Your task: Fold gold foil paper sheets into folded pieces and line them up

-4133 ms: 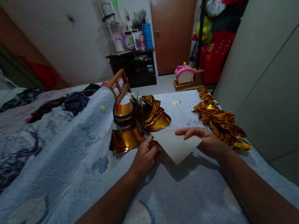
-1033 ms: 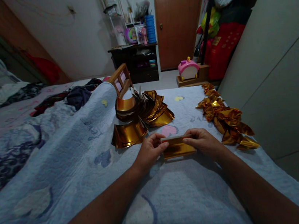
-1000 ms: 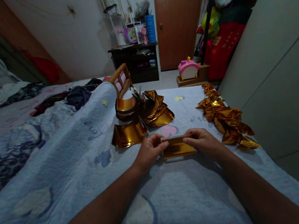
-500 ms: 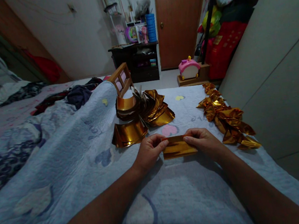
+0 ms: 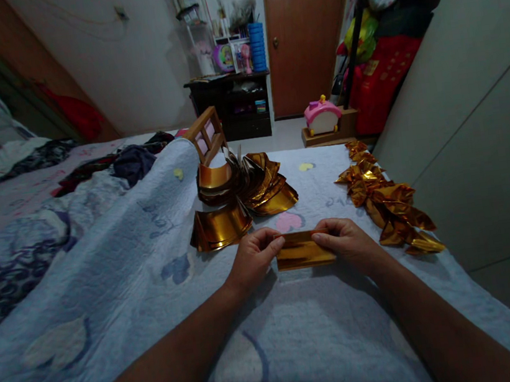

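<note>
A folded gold foil sheet (image 5: 304, 253) lies as a narrow strip on the pale blue quilt (image 5: 108, 285). My left hand (image 5: 253, 258) pinches its left end and my right hand (image 5: 349, 242) pinches its right end, thumbs on top. Just beyond my left hand lies a curled stack of flat gold foil sheets (image 5: 241, 196). To the right of my right hand runs a row of folded gold foil pieces (image 5: 388, 201).
A grey wardrobe wall (image 5: 474, 112) borders the quilt's right edge. Rumpled bedding and clothes (image 5: 133, 160) lie on the left. A small wooden frame (image 5: 206, 136) stands behind the foil stack. Beyond are a dark shelf unit (image 5: 234, 103), a pink toy (image 5: 323, 116) and a door (image 5: 304, 28).
Four seconds ago the sheet lay open, white side up, under both hands. It is now folded into a gold strip. Over the last second the hands barely shifted, the left fingers pressing closer.
</note>
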A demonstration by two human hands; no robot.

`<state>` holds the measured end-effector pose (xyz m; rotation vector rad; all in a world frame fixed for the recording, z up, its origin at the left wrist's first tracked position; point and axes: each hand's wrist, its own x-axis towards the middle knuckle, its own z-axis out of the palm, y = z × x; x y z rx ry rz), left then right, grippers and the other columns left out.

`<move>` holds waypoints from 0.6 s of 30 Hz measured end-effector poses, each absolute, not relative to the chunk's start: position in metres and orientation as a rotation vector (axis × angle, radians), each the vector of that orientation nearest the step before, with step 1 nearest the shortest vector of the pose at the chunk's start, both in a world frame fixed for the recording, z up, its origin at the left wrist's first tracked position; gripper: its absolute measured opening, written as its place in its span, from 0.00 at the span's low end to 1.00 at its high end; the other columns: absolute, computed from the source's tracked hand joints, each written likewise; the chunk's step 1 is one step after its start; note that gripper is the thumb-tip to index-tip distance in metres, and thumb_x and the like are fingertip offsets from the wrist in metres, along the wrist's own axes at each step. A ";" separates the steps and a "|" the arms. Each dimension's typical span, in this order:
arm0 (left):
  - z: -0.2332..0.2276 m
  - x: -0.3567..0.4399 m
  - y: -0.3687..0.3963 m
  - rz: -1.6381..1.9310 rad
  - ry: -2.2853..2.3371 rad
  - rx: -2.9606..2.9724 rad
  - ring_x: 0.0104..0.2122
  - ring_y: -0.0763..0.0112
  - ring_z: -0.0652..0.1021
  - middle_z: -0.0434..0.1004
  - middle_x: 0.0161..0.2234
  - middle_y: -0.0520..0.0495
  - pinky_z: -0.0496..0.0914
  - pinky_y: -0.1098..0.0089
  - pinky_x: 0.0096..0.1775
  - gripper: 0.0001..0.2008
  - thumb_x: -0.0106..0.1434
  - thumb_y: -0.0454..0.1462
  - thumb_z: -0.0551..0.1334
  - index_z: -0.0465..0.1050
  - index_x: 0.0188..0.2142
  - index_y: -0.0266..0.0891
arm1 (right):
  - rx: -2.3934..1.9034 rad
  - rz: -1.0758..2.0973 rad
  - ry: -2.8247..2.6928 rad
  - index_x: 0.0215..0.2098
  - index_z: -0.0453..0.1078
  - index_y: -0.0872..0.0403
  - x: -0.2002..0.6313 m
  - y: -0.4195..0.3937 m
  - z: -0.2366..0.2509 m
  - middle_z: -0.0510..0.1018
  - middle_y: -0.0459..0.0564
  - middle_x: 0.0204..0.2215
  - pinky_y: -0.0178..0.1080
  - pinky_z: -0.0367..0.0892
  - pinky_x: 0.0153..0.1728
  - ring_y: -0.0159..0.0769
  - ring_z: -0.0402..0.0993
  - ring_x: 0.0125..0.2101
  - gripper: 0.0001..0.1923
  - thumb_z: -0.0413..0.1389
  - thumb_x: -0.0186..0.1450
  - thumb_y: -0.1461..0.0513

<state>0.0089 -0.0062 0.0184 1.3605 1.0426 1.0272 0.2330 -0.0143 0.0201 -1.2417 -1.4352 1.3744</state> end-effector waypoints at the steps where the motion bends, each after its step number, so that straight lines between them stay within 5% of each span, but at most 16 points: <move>1: 0.019 0.009 -0.006 1.026 1.044 1.363 0.29 0.71 0.72 0.74 0.27 0.50 0.66 0.72 0.34 0.12 0.57 0.44 0.68 0.77 0.30 0.36 | -1.245 1.372 -1.436 0.24 0.68 0.54 0.233 -0.014 0.020 0.65 0.41 0.20 0.33 0.53 0.24 0.28 0.57 0.22 0.18 0.63 0.57 0.49; 18: 0.019 0.008 -0.007 1.029 1.038 1.357 0.28 0.73 0.71 0.73 0.27 0.51 0.65 0.72 0.34 0.10 0.59 0.42 0.67 0.76 0.29 0.36 | -1.216 1.409 -1.361 0.25 0.69 0.54 0.233 -0.015 0.019 0.66 0.42 0.21 0.34 0.54 0.24 0.29 0.58 0.22 0.18 0.64 0.57 0.49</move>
